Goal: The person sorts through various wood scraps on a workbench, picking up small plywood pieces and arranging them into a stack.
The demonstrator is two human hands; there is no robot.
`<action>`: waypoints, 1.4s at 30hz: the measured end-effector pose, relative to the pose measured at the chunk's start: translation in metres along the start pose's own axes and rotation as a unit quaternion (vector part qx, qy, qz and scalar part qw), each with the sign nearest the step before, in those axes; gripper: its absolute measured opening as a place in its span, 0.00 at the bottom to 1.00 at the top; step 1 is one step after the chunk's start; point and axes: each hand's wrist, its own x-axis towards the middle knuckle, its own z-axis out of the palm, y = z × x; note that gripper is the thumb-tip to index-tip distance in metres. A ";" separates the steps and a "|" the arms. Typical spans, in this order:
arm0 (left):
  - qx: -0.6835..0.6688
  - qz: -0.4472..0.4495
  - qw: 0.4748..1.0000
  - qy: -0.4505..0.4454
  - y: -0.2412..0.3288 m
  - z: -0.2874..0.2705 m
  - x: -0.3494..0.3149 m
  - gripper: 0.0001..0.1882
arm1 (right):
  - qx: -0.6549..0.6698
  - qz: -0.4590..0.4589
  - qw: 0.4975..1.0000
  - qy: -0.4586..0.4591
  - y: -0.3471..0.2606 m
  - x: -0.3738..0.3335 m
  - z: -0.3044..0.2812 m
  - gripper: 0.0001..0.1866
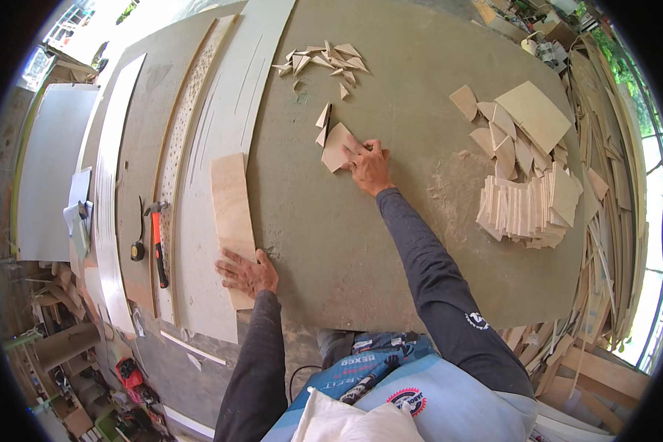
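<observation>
My left hand (247,272) lies with spread fingers over the lower end of a long plywood strip (232,202), its thumb along the strip's right edge. Farther out, my right hand (371,166) is closed on the right side of a small flat plywood piece (335,149). Touching that piece's upper left are thin pointed wood offcuts (322,116) beside a dark narrow edge I cannot make out. A loose pile of pointed wood offcuts (328,57) lies beyond, with one small chip (344,92) apart from it.
Stacked thin plywood pieces (527,206) stand at the right, below loose offcuts and a square panel (534,110). Sawdust (457,180) lies nearby. To the left are an orange-handled hammer (157,239), a tape measure (138,250) and long boards (228,88). Scrap strips (604,147) line the right edge.
</observation>
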 end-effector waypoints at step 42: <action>0.004 -0.008 1.000 -0.011 0.002 -0.002 0.001 0.54 | 0.044 -0.007 0.998 -0.053 0.003 0.016 -0.006 0.20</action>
